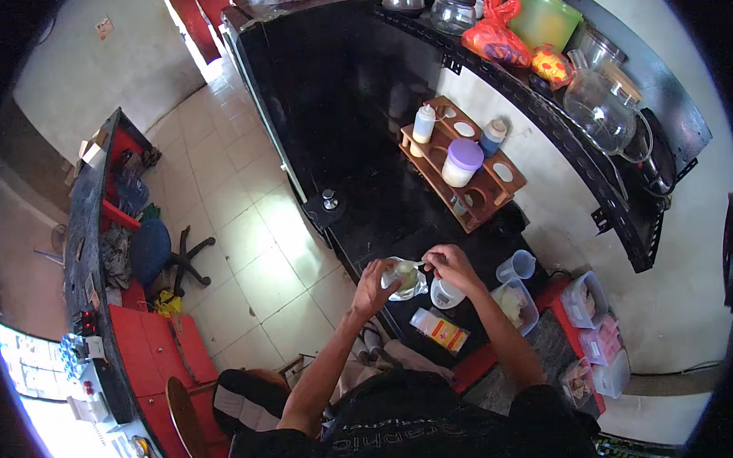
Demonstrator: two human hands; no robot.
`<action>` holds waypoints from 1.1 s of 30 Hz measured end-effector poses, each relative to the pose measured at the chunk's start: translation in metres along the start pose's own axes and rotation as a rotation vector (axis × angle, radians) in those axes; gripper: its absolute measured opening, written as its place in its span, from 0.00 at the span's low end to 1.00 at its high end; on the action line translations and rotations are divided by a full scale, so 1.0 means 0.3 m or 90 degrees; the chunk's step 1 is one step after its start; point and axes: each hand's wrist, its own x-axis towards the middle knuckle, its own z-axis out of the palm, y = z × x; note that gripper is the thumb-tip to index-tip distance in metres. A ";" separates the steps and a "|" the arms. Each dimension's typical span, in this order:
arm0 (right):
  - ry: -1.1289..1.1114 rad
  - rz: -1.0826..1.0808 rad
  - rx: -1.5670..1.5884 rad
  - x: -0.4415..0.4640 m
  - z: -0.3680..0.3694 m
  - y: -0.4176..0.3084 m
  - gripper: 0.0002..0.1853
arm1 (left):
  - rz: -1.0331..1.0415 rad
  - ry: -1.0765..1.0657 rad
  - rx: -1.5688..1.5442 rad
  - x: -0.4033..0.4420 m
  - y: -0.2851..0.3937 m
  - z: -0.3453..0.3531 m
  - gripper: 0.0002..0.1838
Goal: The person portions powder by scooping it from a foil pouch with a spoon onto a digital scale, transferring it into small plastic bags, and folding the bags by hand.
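Observation:
My left hand (374,287) is closed on the near-left edge of an open silver foil pouch (415,293), with something pale green showing in its mouth. My right hand (452,267) pinches the handle of a small white spoon (418,264), which reaches over the pouch; its tip is hard to make out. Just below my right hand stands a small white round device (445,295) that looks like a scale. Closer to me lies a clear packet with a red and yellow label (441,331).
A wooden rack (484,199) holds bottles and a purple-lidded jar (463,162) at the back of the black counter (368,189). A clear measuring cup (516,266) and plastic tubs (516,305) stand right. A metal tamper (329,199) sits left. Above runs a black shelf (564,127) bearing a glass pitcher (601,112).

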 end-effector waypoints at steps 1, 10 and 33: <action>0.002 0.001 0.000 -0.001 0.009 0.005 0.07 | -0.011 -0.011 -0.010 0.001 0.008 0.006 0.22; 0.050 -0.403 -0.538 -0.095 0.063 -0.144 0.06 | -0.040 -0.008 0.015 -0.020 -0.005 0.094 0.24; 0.026 -0.172 -0.554 0.091 0.280 0.268 0.11 | -0.191 0.208 -0.108 -0.220 0.109 -0.068 0.23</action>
